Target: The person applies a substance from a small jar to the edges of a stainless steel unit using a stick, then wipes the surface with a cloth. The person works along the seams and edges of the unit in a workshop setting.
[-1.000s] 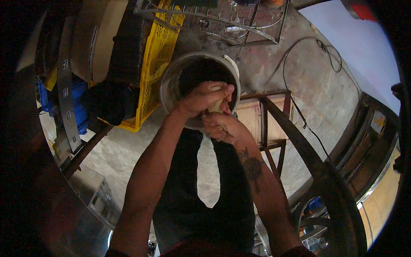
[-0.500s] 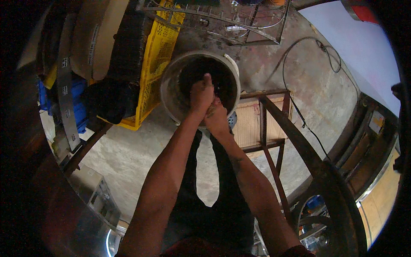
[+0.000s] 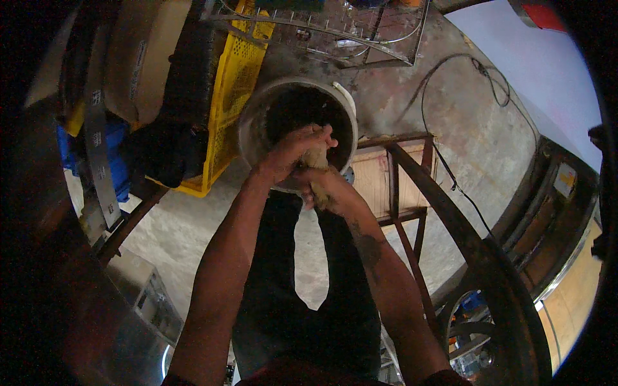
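Thing: pale tan, wet, twisted cloth wad, over the round grey plastic bucket's near rim.
Axis: runs away from the person, toward the bucket.
Left hand: fingers clenched round its far end.
Right hand: clenched round the near end.

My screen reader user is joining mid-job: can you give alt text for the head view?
Seen from above, the left hand and right hand squeeze a pale tan lump over a white bucket with dark contents on a concrete floor. A yellow crate stands to its left, a rusty metal frame to its right.

Stained concrete floor w/ yellow crate, rusty metal frame, prob. dim light.
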Demonstrator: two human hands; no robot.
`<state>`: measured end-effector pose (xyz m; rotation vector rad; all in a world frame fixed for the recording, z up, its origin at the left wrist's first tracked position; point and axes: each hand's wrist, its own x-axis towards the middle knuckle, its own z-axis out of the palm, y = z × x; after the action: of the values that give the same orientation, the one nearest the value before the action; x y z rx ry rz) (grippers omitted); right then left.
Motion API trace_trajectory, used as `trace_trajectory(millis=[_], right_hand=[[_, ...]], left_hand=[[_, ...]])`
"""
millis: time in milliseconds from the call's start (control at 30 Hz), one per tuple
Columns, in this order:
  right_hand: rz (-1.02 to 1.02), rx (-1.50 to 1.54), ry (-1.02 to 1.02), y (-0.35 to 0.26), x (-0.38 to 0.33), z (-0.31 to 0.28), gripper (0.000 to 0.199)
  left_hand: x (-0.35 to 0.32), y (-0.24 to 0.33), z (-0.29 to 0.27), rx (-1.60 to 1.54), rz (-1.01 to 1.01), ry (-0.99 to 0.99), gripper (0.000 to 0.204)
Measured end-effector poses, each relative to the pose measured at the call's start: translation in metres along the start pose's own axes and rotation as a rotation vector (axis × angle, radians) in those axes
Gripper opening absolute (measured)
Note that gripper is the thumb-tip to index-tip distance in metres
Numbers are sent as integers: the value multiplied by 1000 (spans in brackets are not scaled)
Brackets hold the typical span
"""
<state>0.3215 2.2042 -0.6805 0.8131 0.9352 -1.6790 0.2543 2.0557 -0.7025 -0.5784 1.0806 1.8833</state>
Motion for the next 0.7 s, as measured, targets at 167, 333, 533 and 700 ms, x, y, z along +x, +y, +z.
trace_trajectory(millis=[167,333,533,700], right_hand=[[64,273,-159,-14,-40,27,30],[-4,238,-171,2,-31,12,22],[-492,-641,236,-1,1,15,26],[-702,-926,432,12,16,15,51]], left_hand=[[-19,14,9,-73,-79,-123,39],[-9,22,23,55,26,-130,35],[7,21,33,213,-9,290,44],[24,-6,16,-47,57,651,30]])
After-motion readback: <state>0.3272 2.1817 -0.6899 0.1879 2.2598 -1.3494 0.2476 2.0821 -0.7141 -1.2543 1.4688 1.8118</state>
